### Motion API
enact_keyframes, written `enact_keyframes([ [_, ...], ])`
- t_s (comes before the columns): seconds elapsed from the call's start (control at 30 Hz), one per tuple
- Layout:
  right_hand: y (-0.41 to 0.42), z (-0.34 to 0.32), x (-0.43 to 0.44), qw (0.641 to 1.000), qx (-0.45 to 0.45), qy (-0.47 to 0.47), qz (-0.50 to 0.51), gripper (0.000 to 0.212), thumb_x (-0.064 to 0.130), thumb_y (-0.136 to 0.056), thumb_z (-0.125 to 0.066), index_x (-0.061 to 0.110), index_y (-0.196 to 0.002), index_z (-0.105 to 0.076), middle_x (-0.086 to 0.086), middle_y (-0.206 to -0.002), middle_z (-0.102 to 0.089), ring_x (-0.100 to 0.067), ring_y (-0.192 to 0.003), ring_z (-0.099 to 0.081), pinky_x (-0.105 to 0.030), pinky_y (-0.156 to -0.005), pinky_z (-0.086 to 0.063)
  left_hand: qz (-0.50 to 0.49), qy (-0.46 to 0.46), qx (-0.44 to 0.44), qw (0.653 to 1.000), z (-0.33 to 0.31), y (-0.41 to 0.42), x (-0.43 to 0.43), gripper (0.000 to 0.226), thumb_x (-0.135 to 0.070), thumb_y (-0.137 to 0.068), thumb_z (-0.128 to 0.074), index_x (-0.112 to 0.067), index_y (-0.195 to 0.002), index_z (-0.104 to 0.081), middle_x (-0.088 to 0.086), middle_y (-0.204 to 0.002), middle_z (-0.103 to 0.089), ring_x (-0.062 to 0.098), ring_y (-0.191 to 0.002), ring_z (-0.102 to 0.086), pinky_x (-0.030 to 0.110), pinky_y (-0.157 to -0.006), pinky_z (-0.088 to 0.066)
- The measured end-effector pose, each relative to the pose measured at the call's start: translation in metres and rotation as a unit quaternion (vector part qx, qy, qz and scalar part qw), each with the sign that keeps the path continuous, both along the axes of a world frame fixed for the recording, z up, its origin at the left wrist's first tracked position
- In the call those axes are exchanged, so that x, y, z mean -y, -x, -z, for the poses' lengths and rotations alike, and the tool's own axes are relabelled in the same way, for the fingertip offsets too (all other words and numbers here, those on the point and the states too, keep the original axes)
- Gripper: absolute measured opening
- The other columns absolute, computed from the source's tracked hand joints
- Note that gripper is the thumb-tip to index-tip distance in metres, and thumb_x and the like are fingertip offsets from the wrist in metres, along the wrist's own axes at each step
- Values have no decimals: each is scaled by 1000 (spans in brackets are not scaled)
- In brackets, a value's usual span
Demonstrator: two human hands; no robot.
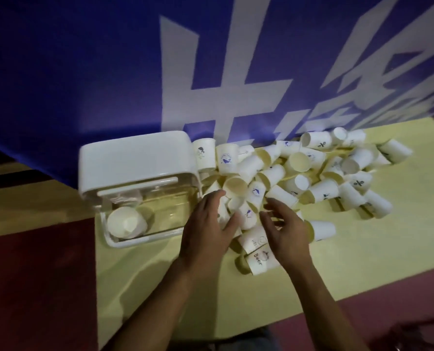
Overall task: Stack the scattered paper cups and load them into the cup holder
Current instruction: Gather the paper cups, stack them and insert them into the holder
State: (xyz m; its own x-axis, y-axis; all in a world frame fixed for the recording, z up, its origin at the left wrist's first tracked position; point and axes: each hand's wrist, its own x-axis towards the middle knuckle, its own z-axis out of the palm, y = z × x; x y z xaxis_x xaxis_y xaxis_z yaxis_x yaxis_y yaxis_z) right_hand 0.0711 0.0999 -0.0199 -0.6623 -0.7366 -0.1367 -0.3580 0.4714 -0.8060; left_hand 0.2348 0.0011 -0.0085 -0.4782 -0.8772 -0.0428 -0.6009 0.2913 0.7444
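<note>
The step in hand looked like the gathering one: picking cups out of the heap to nest them, with almost all of the loading not yet done. The scattered white paper cups (294,173) lay in a loose pile on the pale yellow surface (388,249). I could not tell whether that surface was a tabletop or a floor covering. Most of the cups were on their sides, a few stood upright at the back, and several bore small blue prints.

The left hand (205,231) lay with fingers spread and straight on the near cups at the left of the pile. The right hand (286,231) was just beside it, fingers loose and slightly bent over the cups. Neither hand gripped anything.

The white plastic cup holder with a clear front compartment (135,158) sat touching the left end of the pile. A few nested white cups (126,224) lay on their sides inside it.

The next move probably called for closing each hand round one cup, turning the mouths the same way and sliding one into the other.

Room was tight behind, where the blue banner with large white characters (84,72) rose close behind the pile. The holder closed off the left. Bare yellow lay in front of and to the right of the pile, before the dark red border (33,287). That open part seemed the best place to build a stack.
</note>
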Motion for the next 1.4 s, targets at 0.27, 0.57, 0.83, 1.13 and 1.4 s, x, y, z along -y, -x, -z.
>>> enact_keyframes([
  [0.27, 106, -4, -46, 999, 16, -10, 29, 36, 26, -97, -67, 26, -132, -64, 15, -111, -71, 5, -97, -65, -11, -76, -51, 44, 6, 18, 999, 4, 130, -10, 68, -60, -89, -57, -26, -146, -43, -3, -145, -54, 18, -129, -53, 32, -97, -51],
  [0.57, 199, 13, -64, 998, 51, -29, 16, 34, 27, -97, -68, 27, -131, -64, 16, -112, -70, 3, -98, -64, -14, -77, -51, 71, 40, 93, 992, 30, 241, -18, 74, -54, -86, -71, -19, -146, -43, 2, -146, -53, 21, -131, -52, 31, -95, -49],
  [0.83, 258, 37, -58, 995, 48, -81, 27, 34, 28, -96, -69, 20, -129, -67, 11, -111, -72, -4, -95, -67, -27, -83, -56, 103, 23, 292, 951, 75, 312, -9, 76, -57, -85, -70, -23, -142, -34, 12, -130, -56, 30, -116, -52, 39, -93, -48],
  [1.13, 311, 48, -45, 993, 33, -88, 66, 26, 27, -96, -67, 21, -121, -68, 10, -101, -71, 3, -85, -65, -17, -72, -52, 43, -2, 310, 950, 75, 326, -6, 66, -38, -90, -68, -19, -137, -26, 12, -113, -60, 28, -98, -60, 38, -81, -53],
  [1.4, 380, 38, 5, 957, 85, -96, 259, 49, 49, -90, -70, 14, -120, -54, 1, -101, -62, -13, -82, -59, -19, -62, -39, -263, -366, -123, 884, 30, 293, -6, 37, -31, -80, -79, -16, -104, -54, 6, -101, -70, 21, -87, -71, 40, -76, -56],
])
